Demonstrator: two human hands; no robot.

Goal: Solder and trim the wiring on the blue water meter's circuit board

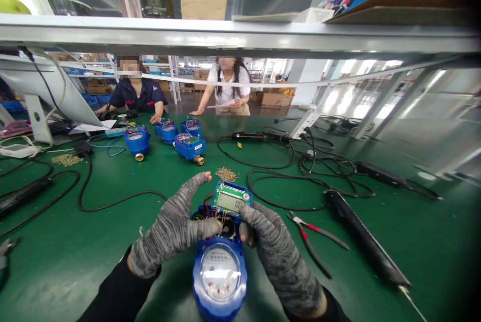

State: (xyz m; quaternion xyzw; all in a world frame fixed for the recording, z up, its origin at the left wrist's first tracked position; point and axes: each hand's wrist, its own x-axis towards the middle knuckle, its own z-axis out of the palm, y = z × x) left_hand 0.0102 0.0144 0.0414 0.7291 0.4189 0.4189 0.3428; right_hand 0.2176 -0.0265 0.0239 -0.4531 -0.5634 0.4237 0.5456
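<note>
Here's the right hand (278, 239), closed on the near right corner of the display (229, 201), fingertips over the glass and holding it tilted up above the far end of the open blue meter (220, 277). The left hand (169, 231) comes in opposite, thumb and forefinger spread wide, the thumb tip in among the wires (224, 219) just below the display; I can't see its other fingers. The meter's round dial faces up, on the near side of the grip. Just beyond the display, a heap of brass-coloured bits (227, 174); farther off to the left, four more meters (190, 147). Right of the right hand, pliers (315, 231) lie spread, then a black screwdriver (366, 242). Two people (229, 81) are across the table (165, 304).
</note>
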